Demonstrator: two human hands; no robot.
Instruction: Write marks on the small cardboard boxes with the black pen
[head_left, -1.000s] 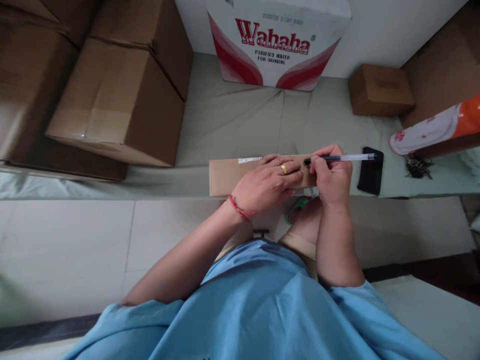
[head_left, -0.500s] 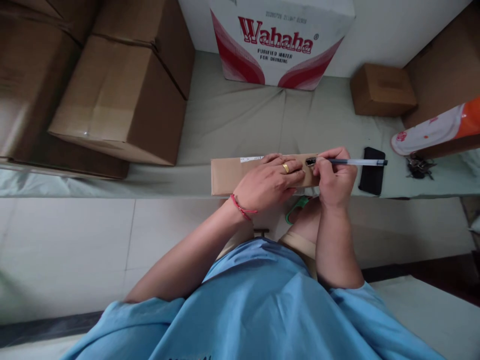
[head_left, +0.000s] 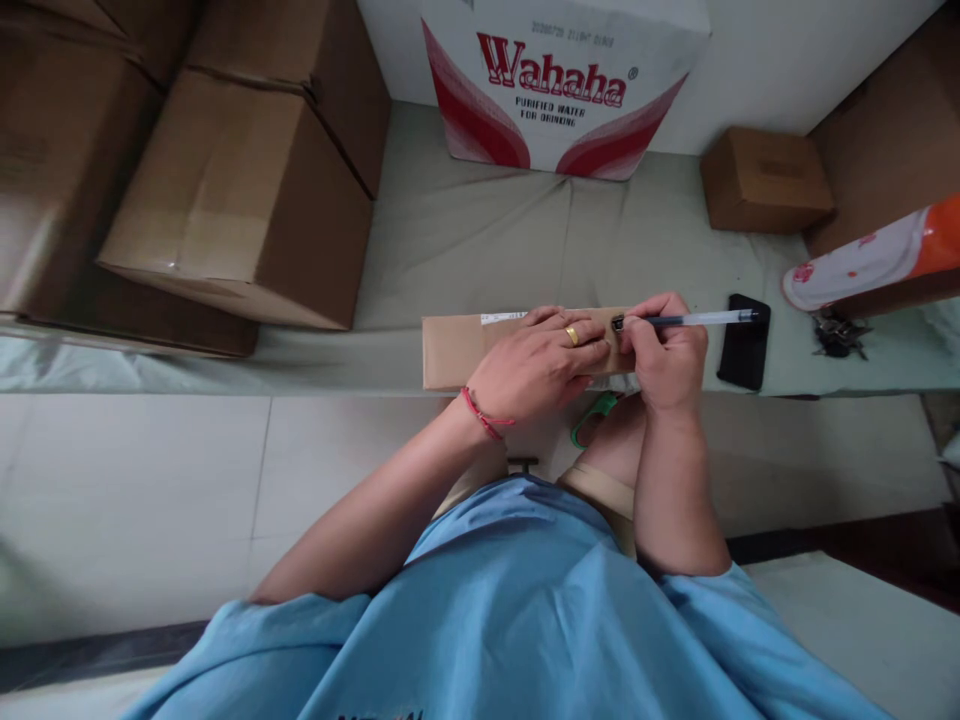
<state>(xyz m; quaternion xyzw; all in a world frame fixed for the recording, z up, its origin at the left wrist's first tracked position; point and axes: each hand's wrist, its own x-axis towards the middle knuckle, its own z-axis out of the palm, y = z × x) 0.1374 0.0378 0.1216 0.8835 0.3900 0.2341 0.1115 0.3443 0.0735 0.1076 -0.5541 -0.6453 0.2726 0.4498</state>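
A narrow brown cardboard box (head_left: 454, 352) lies along the front edge of the cloth-covered surface, with part of a white label (head_left: 500, 318) showing at its far edge. My left hand (head_left: 536, 362) rests flat across the top of this box, fingers stretched to the right. Pinched in my right hand (head_left: 671, 352) is a clear-barrelled pen (head_left: 716, 319), tilted low with its back end to the right. Its writing end is at a black patch (head_left: 617, 323) near the box's right end; my fingers partly hide the contact there.
Large cartons (head_left: 225, 190) are stacked at left. A white-and-red water carton (head_left: 555, 110) stands against the wall, and a small brown box (head_left: 765, 180) is at back right. A black phone (head_left: 742, 355), keys (head_left: 838, 335) and a white-and-orange package (head_left: 862, 260) lie right of my hand.
My right hand and the pen have shifted slightly left along the box. My left hand and the box have stayed in place.
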